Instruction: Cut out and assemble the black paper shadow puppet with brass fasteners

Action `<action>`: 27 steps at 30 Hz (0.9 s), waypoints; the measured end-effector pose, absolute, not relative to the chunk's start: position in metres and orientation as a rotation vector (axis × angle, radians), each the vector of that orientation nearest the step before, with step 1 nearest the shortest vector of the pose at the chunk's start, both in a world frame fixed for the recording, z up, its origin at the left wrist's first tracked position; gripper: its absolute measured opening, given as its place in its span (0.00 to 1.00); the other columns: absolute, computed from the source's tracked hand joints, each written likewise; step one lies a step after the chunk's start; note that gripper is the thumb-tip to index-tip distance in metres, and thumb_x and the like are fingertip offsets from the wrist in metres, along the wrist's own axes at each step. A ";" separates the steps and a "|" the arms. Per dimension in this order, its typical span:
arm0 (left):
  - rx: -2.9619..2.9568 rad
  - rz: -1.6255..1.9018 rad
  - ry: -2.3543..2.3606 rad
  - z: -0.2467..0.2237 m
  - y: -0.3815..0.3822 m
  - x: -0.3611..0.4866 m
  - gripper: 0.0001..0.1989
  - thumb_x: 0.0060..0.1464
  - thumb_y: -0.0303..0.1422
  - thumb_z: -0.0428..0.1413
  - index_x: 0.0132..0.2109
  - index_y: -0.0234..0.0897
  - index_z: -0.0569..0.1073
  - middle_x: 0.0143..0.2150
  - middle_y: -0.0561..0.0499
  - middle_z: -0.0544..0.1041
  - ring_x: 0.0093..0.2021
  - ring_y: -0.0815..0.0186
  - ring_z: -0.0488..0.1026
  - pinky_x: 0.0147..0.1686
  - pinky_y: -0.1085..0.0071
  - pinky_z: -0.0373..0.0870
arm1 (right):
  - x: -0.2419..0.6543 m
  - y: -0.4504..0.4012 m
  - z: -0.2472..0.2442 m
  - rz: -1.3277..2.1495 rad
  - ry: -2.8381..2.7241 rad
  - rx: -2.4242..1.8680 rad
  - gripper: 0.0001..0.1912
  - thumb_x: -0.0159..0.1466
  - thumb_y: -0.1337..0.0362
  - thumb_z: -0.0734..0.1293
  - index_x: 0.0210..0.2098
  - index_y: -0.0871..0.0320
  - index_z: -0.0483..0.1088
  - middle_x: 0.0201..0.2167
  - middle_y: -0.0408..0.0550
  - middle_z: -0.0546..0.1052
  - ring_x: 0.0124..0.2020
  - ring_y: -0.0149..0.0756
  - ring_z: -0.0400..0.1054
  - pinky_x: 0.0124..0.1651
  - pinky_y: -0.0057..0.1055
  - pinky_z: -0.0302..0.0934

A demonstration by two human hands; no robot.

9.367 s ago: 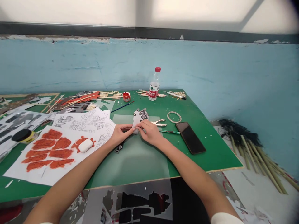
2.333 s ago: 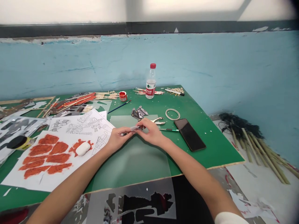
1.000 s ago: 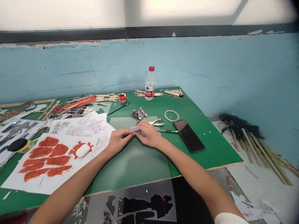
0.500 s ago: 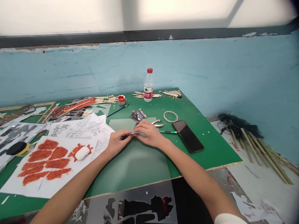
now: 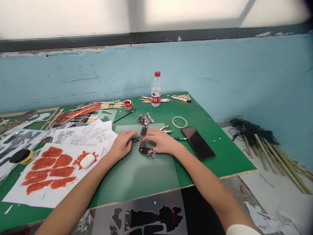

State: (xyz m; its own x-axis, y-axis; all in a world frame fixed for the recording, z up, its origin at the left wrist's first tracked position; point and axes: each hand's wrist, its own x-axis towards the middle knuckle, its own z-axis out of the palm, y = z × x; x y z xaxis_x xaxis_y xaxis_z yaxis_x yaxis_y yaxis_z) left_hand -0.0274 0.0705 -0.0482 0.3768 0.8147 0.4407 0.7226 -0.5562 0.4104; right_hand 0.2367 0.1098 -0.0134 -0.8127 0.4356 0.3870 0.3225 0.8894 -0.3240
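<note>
At the centre of the frame, the jointed black cutout (image 5: pixel 143 131) lies between my hands. My right hand (image 5: pixel 159 141) is spread; I can't tell whether my left hand (image 5: pixel 121 144) grips. I judge this as arranging, calling for light fingertip pressure.

The pliers (image 5: pixel 167 128) are partly covered by the right hand (image 5: pixel 158 141); the far-left cut sheets (image 5: pixel 17 140) are cropped.

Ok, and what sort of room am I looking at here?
Probably a craft room or small workshop: red-painted shapes on a paper sheet, an open pot of red paint near a thin brush, and jointed black cut-out pieces between the two hands.
</note>
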 end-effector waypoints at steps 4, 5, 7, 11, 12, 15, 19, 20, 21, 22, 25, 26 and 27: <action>2.631 0.821 1.531 -0.046 0.069 -0.027 0.18 0.64 0.27 0.50 0.58 0.35 0.75 0.51 0.41 0.82 0.51 0.51 0.77 0.51 0.55 0.75 | 0.231 0.104 -0.016 0.342 -2.611 -0.501 0.07 0.63 0.68 0.72 0.41 0.53 0.80 0.37 0.47 0.79 0.41 0.40 0.71 0.47 0.36 0.63; 2.640 0.806 1.558 -0.045 0.069 -0.026 0.17 0.65 0.28 0.50 0.57 0.35 0.75 0.50 0.41 0.82 0.49 0.52 0.77 0.49 0.56 0.75 | 0.228 0.102 -0.018 0.321 -2.611 -0.468 0.06 0.64 0.67 0.72 0.40 0.53 0.79 0.36 0.47 0.79 0.40 0.40 0.71 0.46 0.36 0.63; 2.650 0.768 1.639 -0.044 0.067 -0.024 0.17 0.64 0.29 0.51 0.57 0.34 0.74 0.49 0.41 0.81 0.47 0.52 0.76 0.47 0.57 0.74 | 0.223 0.097 -0.022 0.238 -2.623 -0.403 0.05 0.65 0.66 0.70 0.39 0.53 0.79 0.34 0.46 0.78 0.38 0.39 0.69 0.43 0.36 0.62; 2.651 0.664 1.761 -0.043 0.065 -0.022 0.17 0.61 0.29 0.53 0.57 0.35 0.74 0.47 0.41 0.79 0.46 0.51 0.76 0.45 0.58 0.73 | 0.214 0.092 -0.029 0.018 -2.693 -0.346 0.03 0.67 0.66 0.69 0.38 0.56 0.76 0.33 0.48 0.79 0.38 0.42 0.68 0.39 0.37 0.59; 2.643 0.650 1.762 -0.043 0.065 -0.022 0.18 0.61 0.29 0.53 0.57 0.35 0.75 0.46 0.42 0.79 0.46 0.52 0.76 0.45 0.59 0.73 | 0.212 0.092 -0.029 -0.025 -2.718 -0.347 0.02 0.67 0.66 0.69 0.37 0.57 0.76 0.33 0.49 0.79 0.39 0.43 0.68 0.39 0.37 0.59; 2.615 0.631 1.706 -0.041 0.063 -0.021 0.18 0.59 0.28 0.54 0.56 0.36 0.75 0.42 0.44 0.80 0.42 0.54 0.77 0.44 0.60 0.72 | 0.213 0.090 -0.026 -0.095 -2.794 -0.409 0.02 0.65 0.67 0.70 0.37 0.59 0.74 0.34 0.52 0.79 0.40 0.45 0.68 0.40 0.39 0.59; 2.626 0.661 1.506 -0.038 0.060 -0.018 0.19 0.57 0.27 0.54 0.56 0.37 0.75 0.39 0.46 0.81 0.41 0.55 0.76 0.42 0.59 0.70 | 0.220 0.089 -0.018 0.009 -2.822 -0.540 0.05 0.64 0.71 0.69 0.41 0.60 0.74 0.38 0.52 0.79 0.42 0.44 0.69 0.41 0.37 0.60; 2.630 0.672 1.449 -0.038 0.060 -0.017 0.19 0.58 0.27 0.54 0.56 0.37 0.75 0.39 0.46 0.81 0.41 0.55 0.76 0.42 0.59 0.69 | 0.223 0.090 -0.017 0.060 -2.811 -0.556 0.08 0.65 0.72 0.68 0.43 0.60 0.74 0.40 0.52 0.79 0.43 0.43 0.70 0.42 0.37 0.60; 2.627 0.684 1.405 -0.039 0.059 -0.017 0.20 0.58 0.26 0.53 0.57 0.37 0.74 0.39 0.46 0.81 0.41 0.56 0.75 0.42 0.59 0.69 | 0.226 0.092 -0.015 0.107 -2.798 -0.569 0.11 0.65 0.73 0.68 0.46 0.59 0.74 0.41 0.51 0.79 0.43 0.43 0.70 0.43 0.36 0.61; 2.617 0.695 1.373 -0.040 0.060 -0.017 0.20 0.58 0.26 0.53 0.57 0.38 0.74 0.39 0.47 0.81 0.40 0.56 0.75 0.42 0.59 0.70 | 0.228 0.094 -0.015 0.144 -2.787 -0.586 0.13 0.65 0.74 0.67 0.48 0.58 0.74 0.42 0.50 0.78 0.44 0.42 0.70 0.45 0.36 0.61; 2.558 0.764 1.344 -0.042 0.062 -0.020 0.22 0.59 0.24 0.51 0.58 0.39 0.74 0.38 0.49 0.81 0.38 0.58 0.75 0.42 0.60 0.71 | 0.235 0.103 -0.015 0.161 -2.733 -0.719 0.18 0.64 0.77 0.64 0.52 0.58 0.73 0.42 0.51 0.77 0.44 0.42 0.70 0.47 0.36 0.62; 2.545 0.793 1.345 -0.043 0.063 -0.021 0.22 0.60 0.24 0.50 0.58 0.39 0.74 0.39 0.48 0.81 0.39 0.59 0.76 0.42 0.60 0.72 | 0.237 0.105 -0.016 0.157 -2.697 -0.776 0.19 0.65 0.77 0.64 0.52 0.58 0.73 0.42 0.52 0.77 0.45 0.43 0.69 0.47 0.37 0.62; 2.547 0.814 1.342 -0.042 0.063 -0.022 0.21 0.61 0.24 0.50 0.59 0.40 0.74 0.41 0.47 0.81 0.41 0.58 0.76 0.44 0.59 0.72 | 0.237 0.108 -0.017 0.157 -2.651 -0.828 0.18 0.66 0.76 0.63 0.53 0.59 0.73 0.43 0.52 0.77 0.46 0.44 0.69 0.48 0.37 0.63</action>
State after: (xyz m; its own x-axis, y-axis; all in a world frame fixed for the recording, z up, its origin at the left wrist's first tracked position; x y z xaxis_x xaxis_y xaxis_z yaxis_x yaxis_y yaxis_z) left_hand -0.0221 0.0634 -0.0425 0.4524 0.8003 0.3936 0.7190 -0.5884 0.3699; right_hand 0.2371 0.1075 -0.0167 -0.7644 0.5688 0.3037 0.5291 0.8225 -0.2089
